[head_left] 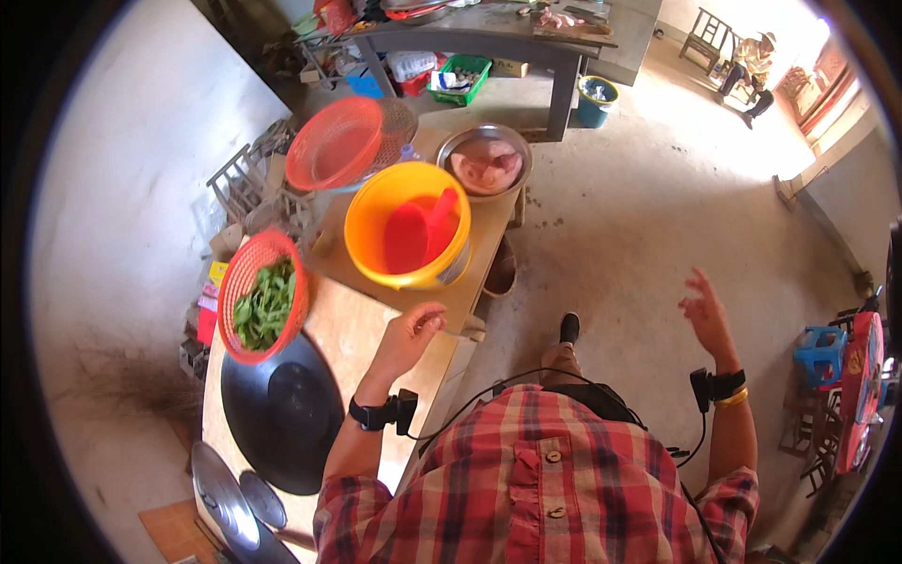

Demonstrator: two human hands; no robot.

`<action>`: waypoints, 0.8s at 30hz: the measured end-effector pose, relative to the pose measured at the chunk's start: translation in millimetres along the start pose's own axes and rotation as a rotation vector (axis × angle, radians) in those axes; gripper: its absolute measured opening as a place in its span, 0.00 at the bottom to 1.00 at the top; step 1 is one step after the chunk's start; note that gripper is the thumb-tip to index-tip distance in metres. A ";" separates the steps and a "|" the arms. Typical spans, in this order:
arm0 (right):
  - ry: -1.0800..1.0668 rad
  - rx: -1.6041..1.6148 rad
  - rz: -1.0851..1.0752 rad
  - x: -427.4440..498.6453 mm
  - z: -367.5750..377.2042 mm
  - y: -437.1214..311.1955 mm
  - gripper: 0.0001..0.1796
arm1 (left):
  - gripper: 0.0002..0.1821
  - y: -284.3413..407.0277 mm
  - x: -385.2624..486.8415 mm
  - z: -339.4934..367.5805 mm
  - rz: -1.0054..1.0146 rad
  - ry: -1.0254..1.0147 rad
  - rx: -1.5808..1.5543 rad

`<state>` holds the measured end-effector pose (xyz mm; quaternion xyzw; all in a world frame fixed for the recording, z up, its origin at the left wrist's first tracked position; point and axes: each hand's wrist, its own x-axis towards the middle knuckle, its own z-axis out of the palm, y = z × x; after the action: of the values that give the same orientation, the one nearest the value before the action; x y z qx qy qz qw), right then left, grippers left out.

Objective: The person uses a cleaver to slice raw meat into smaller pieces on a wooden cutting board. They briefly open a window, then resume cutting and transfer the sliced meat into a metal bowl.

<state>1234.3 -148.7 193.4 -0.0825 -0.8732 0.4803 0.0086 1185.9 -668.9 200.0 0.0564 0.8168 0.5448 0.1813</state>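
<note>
My left hand (pixel 412 338), its fingers curled in with nothing visible in them, hovers by the near edge of the counter (pixel 359 310). Just beyond it stands a yellow plastic bucket (pixel 366 211), with a red plastic dipper (pixel 440 215) inside. To the left, an orange plastic colander (pixel 236 282) of green leaves (pixel 266 303) sits at the far rim of a black wok (pixel 296 416). Over the concrete floor on the right, my right hand (pixel 707 321) is raised, fingers apart and holding nothing.
A metal basin (pixel 525 180) of raw meat (pixel 490 166) and another orange colander (pixel 335 144) stand past the bucket. Metal lids (pixel 225 493) lie near the wok. Beyond are a grey table (pixel 465 39) and a lined bin (pixel 595 113). Far right, a person (pixel 754 67) sits.
</note>
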 end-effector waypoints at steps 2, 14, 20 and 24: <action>0.254 0.150 -0.035 43.4 -21.3 -22.0 0.31 | 0.13 3.3 31.8 10.4 0.014 -0.049 0.004; 0.586 -0.026 -0.684 269.0 -169.0 -100.5 0.27 | 0.13 109.9 267.8 95.5 -0.055 0.002 0.016; 0.267 -0.060 -0.546 376.2 -140.7 -52.4 0.24 | 0.13 124.2 366.3 109.3 -0.102 -0.046 -0.094; 0.137 -0.072 -0.470 448.0 -129.3 -28.9 0.23 | 0.12 125.5 442.4 104.4 -0.177 -0.056 -0.188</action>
<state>800.7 12.6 258.6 0.0905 -0.8824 0.4268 0.1763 799.5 -399.8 174.9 -0.0180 0.7584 0.5993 0.2556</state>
